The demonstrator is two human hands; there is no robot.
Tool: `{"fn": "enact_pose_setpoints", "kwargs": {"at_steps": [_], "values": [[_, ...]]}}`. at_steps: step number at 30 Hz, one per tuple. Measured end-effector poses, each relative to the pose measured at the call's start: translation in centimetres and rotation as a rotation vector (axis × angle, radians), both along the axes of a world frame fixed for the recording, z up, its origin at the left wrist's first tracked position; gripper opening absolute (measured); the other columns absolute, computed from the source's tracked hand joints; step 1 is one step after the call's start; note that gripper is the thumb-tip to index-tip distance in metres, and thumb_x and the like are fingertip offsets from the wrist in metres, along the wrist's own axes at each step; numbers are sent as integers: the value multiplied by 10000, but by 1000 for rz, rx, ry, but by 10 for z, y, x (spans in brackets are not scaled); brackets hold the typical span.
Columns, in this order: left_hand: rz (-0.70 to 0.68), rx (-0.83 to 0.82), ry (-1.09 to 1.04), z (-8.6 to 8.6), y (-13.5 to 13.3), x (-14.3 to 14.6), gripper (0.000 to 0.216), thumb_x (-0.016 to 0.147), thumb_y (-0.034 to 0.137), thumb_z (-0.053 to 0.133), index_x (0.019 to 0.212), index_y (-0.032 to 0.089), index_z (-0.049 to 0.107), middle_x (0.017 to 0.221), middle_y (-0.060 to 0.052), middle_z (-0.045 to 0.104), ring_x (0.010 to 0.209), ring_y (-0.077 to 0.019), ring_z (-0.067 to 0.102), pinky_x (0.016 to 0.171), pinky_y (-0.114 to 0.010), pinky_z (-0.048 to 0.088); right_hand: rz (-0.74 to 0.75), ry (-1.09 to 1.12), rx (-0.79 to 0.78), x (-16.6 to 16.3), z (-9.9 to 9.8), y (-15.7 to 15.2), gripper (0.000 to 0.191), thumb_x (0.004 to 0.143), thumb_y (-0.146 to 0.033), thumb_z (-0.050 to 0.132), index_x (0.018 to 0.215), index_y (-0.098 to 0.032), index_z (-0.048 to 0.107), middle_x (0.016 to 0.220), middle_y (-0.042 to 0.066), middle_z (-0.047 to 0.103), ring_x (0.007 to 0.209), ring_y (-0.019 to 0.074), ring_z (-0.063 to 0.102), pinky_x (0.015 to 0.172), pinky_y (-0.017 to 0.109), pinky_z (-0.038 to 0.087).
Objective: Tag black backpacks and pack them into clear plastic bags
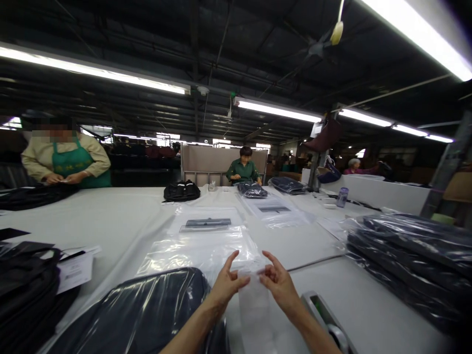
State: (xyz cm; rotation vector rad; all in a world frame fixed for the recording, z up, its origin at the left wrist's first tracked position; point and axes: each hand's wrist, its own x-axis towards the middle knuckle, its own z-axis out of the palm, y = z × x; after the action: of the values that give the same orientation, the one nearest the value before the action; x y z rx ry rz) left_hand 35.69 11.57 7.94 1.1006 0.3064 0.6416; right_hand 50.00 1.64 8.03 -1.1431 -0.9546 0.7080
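Observation:
Over the front of the table, my left hand [227, 284] and my right hand [279, 283] face each other a short way apart. Each has its index finger raised and its thumb and other fingers curled around the edge of a clear plastic bag [254, 307]. The thin film spans the gap between them and hangs toward me. Just left of my left forearm lies a dark backpack-like bag [147, 307] under shiny clear plastic; whether that is the same plastic I hold, I cannot tell. Flat clear plastic bags [191, 248] with printed dark panels lie ahead of my hands.
Plastic-wrapped dark bags [409, 260] are stacked at right. A grey tool-like object [324, 319] lies beside my right forearm. Black bags with paper tags [75, 270] fill the left edge. Two co-workers, one in a green apron [79, 162], stand across the white table [121, 223].

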Motion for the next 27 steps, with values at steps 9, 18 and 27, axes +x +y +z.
{"fn": "enact_pose_setpoints", "kwargs": {"at_steps": [9, 18, 27], "values": [[133, 132, 8, 1, 27, 27, 566, 531, 163, 770, 1051, 124, 548, 858, -59, 682, 762, -183, 617, 685, -270, 457, 52, 103, 4, 12, -2, 16, 608, 645, -399, 749, 1167, -187, 520, 911, 47, 666, 862, 219, 632, 798, 360, 484], [63, 224, 39, -4, 31, 24, 643, 586, 202, 779, 1145, 141, 466, 844, -53, 689, 726, -166, 616, 674, -262, 462, 0, 36, 34, 18, -3, 37, 453, 630, -334, 757, 1026, -184, 597, 811, 13, 670, 746, 177, 607, 652, 277, 475], [172, 307, 93, -8, 34, 38, 265, 615, 331, 728, 725, 128, 599, 678, -18, 634, 636, -145, 561, 612, -236, 422, -69, -83, -38, 31, -4, 42, 429, 653, -320, 662, 1054, -179, 597, 878, 47, 663, 754, 197, 600, 667, 317, 485]]}}
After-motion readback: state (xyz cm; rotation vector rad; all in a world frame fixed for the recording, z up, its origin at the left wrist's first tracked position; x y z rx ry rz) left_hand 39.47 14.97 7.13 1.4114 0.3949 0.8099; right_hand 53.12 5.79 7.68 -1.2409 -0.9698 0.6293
